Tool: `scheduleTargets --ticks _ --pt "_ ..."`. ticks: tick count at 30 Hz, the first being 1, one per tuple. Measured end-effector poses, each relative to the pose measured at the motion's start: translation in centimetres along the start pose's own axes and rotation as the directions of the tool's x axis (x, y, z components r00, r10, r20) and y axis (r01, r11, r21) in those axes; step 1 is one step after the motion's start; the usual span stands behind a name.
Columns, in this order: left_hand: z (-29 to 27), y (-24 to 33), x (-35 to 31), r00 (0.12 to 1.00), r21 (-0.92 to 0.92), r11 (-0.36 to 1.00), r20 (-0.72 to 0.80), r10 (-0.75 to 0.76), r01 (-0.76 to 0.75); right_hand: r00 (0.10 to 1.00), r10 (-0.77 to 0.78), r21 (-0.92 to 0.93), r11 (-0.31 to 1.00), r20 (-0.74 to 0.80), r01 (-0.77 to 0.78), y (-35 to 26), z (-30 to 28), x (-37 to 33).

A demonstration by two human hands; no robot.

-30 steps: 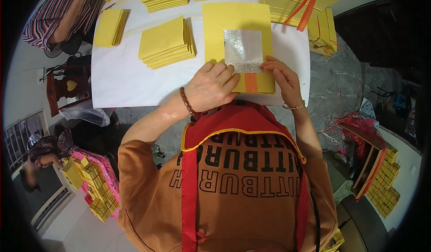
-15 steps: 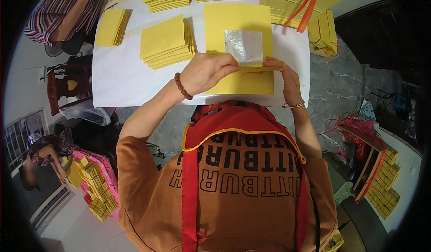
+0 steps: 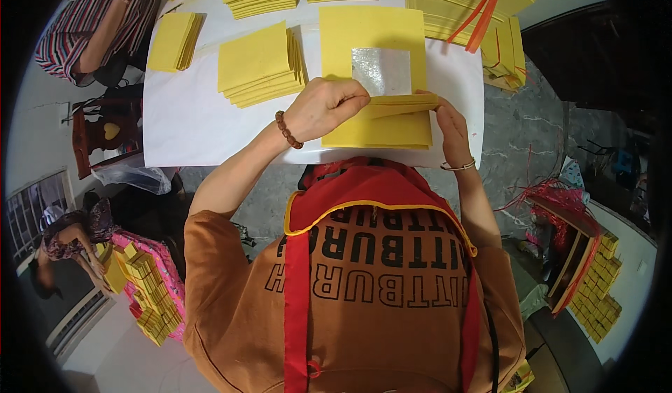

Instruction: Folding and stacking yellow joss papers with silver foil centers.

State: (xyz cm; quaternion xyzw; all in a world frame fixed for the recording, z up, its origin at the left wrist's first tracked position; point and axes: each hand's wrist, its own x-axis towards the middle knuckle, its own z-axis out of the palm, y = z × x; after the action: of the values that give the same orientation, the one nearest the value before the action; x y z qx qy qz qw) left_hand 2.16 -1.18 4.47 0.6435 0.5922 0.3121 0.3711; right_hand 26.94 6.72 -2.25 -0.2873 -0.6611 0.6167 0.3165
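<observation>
Folding the near edge of a yellow sheet (image 3: 372, 78) up over itself on the white table (image 3: 189, 123).

Since a second ago the near edge is lifting off the table into a fold (image 3: 402, 104), now reaching the silver foil square (image 3: 381, 71). The left hand (image 3: 325, 107) and right hand (image 3: 448, 123) are both pinching that fold, fingers closed on the paper. A stack of folded yellow sheets (image 3: 260, 64) is sitting just left; tied bundles (image 3: 476, 1) are lying far right, nothing blocking the hands.
</observation>
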Motion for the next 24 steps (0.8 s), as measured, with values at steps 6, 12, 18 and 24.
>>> scheduleTargets --ticks 6,12,18,24 --pt "-0.1 0.0 -0.1 0.999 -0.038 0.999 0.03 -0.03 0.031 1.0 0.021 -0.012 1.0 -0.007 -0.021 0.1 -0.1 -0.1" --pt "-0.1 -0.2 0.0 0.999 -0.057 0.997 0.021 -0.047 0.048 0.999 0.039 0.049 0.998 -0.017 -0.038 0.3 -0.2 -0.1" --pt "-0.1 -0.3 -0.1 0.999 -0.022 0.999 0.032 0.024 -0.023 0.991 -0.136 -0.328 0.936 -0.009 0.125 -0.4 0.4 1.4" --pt "-3.2 -1.7 -1.2 0.895 -0.318 0.895 0.218 0.389 -0.311 0.993 -0.092 -0.269 0.957 0.07 0.108 0.1 -0.1 2.1"
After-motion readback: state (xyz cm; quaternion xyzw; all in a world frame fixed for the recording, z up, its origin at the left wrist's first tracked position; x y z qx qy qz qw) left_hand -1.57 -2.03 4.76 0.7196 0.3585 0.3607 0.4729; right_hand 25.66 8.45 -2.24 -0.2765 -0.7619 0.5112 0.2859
